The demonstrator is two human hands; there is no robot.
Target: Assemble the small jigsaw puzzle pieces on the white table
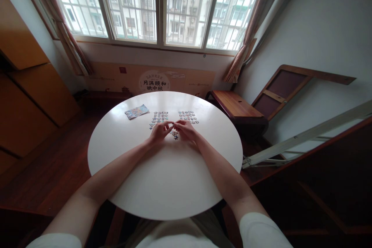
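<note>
My left hand [159, 130] and my right hand [186, 128] meet above the white round table [162, 186], fingertips pinched together. Between them is a small dark puzzle piece, mostly hidden by the fingers. Just below the fingertips lies a small cluster of puzzle pieces [175, 137]. Beyond my left hand, loose jigsaw pieces [159, 115] are set out in rows, partly covered by the hand. A second group of puzzle pieces [188, 115] lies in rows past my right hand. Farther left rests a colourful printed picture sheet [136, 111].
A wooden bench [236, 104] stands beyond the table's right side, near a folded wooden frame [280, 89] leaning on the wall. Wooden cabinets [29, 100] are at the left. Behind the table, a printed cardboard panel [110, 75] stands below the barred window [133, 4].
</note>
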